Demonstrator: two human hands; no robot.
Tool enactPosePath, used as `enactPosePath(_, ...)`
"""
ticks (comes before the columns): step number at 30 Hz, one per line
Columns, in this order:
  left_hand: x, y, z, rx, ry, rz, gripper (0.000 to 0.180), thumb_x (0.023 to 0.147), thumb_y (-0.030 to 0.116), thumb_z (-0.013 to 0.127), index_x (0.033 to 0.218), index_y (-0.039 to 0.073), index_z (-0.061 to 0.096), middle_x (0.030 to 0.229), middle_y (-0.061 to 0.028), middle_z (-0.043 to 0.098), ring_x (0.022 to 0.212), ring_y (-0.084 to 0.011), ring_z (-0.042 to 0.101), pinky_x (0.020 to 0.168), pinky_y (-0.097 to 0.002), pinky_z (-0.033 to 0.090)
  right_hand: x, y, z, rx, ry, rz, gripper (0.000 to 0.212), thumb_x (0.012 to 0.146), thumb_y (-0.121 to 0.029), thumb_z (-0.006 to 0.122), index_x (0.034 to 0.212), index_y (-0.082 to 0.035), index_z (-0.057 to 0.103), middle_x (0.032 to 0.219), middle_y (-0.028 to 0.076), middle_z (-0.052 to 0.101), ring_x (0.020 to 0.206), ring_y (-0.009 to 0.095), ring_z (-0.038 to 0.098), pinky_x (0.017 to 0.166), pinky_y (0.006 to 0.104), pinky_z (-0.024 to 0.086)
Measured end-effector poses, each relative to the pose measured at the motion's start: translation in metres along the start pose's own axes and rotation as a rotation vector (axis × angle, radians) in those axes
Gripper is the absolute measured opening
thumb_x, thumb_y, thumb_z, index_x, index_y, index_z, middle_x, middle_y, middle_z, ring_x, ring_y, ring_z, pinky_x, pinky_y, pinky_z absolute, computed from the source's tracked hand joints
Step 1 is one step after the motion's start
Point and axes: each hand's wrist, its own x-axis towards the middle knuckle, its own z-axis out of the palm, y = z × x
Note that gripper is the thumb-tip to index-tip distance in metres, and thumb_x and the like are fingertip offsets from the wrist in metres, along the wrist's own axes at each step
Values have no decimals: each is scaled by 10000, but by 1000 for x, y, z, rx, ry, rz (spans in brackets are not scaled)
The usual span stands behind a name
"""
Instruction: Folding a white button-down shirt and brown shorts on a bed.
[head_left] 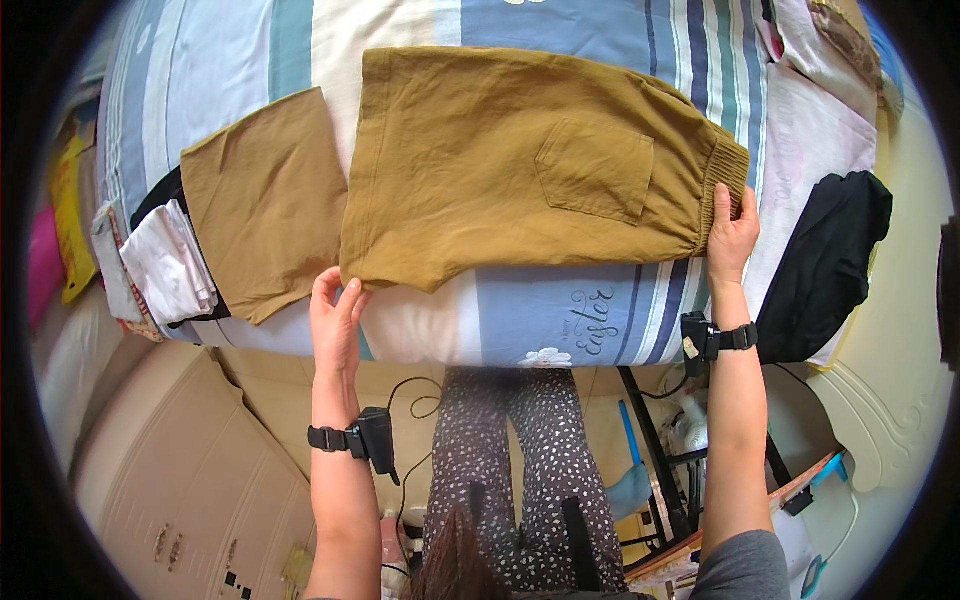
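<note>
Mustard-brown shorts (460,160), tan garment (265,205), blue-and-cream bedspread (525,305) with navy stripes, white-flecked dark trousers (500,440).

Some fingers of the right hand (734,240) are hidden.

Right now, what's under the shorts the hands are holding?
The shorts lie on a striped bed cover, which shows along both their long sides. The shorts hide the part right beneath, so I can't tell if anything else is there.
</note>
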Motion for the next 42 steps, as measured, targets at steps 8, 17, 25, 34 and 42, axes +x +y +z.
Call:
enactPosePath(8,-1,9,27,-274,-2,-166,300,814,88,627,1085,-3,536,1022,-72,589,919,-168,555,790,-339,451,8,-28,4,612,-345,503,363,850,-167,598,1144,6,473,1053,52,563,921,144,529,839,266,409)
enactPosePath(17,-53,-30,-19,140,-200,-141,400,755,-7,633,1132,-14,500,1082,-56,565,960,-138,536,840,-286,439,-8,-9,-54,279,-382,291,393,855,-54,538,1225,2,418,1131,80,536,1002,145,511,886,275,402)
enactPosePath(25,59,21,-186,474,559,360,471,827,192,628,1212,-17,455,1209,-100,477,1052,-187,469,930,-310,357,-27,-37,-33,-310,103,-26,411,822,-67,562,1215,-24,451,1092,84,544,1007,197,517,904,299,384)
enactPosePath(34,108,32,-238,274,73,-29,437,822,222,643,1161,-17,506,1076,-30,574,976,-113,500,882,-253,339,-95,-203,231,686,-781,381,610,809,-88,602,1325,27,299,1294,182,426,1169,260,447,966,336,380)
enactPosePath(42,109,46,-239,131,-4,-116,339,845,161,613,1133,5,524,1076,-35,588,963,-122,543,868,-260,401,-104,-255,301,1045,-999,713,453,732,-37,640,1155,3,483,1084,105,569,956,163,541,812,285,451)
